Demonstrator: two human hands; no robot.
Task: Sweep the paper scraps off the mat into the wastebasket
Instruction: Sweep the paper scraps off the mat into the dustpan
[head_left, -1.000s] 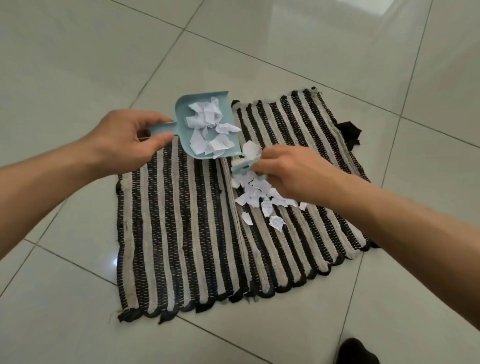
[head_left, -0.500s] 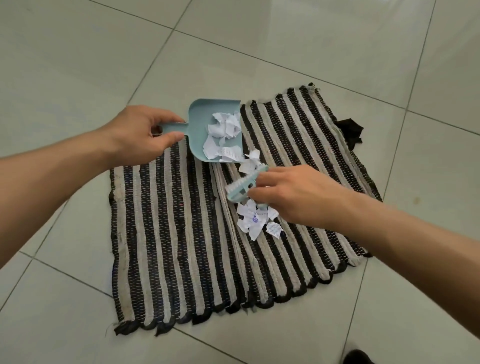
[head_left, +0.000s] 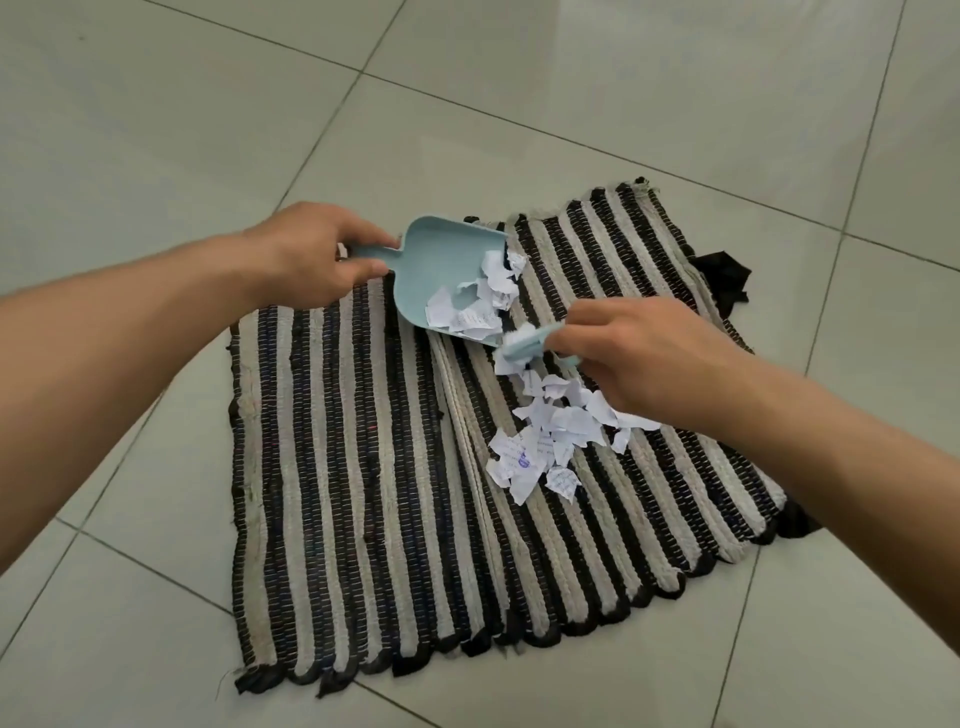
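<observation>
The left hand (head_left: 306, 260) is closed around the flat handle of a pale blue dustpan (head_left: 441, 270), thumb beneath and fingers over the top; the pan lies at the far edge of the mat (head_left: 363, 467) with its open lip turned toward the right hand, and it is tilted low on that side; the right hand (head_left: 639, 358) grips a small pale blue brush (head_left: 524, 345), whose white bristled end sits just at the pan's lip, most of the handle being hidden inside the fingers. The paper scraps (head_left: 550, 431) are torn white pieces of uneven shape, some curled at the edges, several bearing faint printed lines and one a bluish stamp mark; they fall in two groups; one heap lies inside the dustpan, bunched along its lip and right wall, and a looser scatter lies on the mat just under and in front of the right hand, pieces overlapping one another. The mat is a woven rug in dark and cream stripes with a scalloped dark near edge, a little rumpled along a central fold; it rests on a floor (head_left: 156, 130) of large glossy pale tiles; a bit of black cloth (head_left: 724, 275) pokes out from under the mat's far right corner.
</observation>
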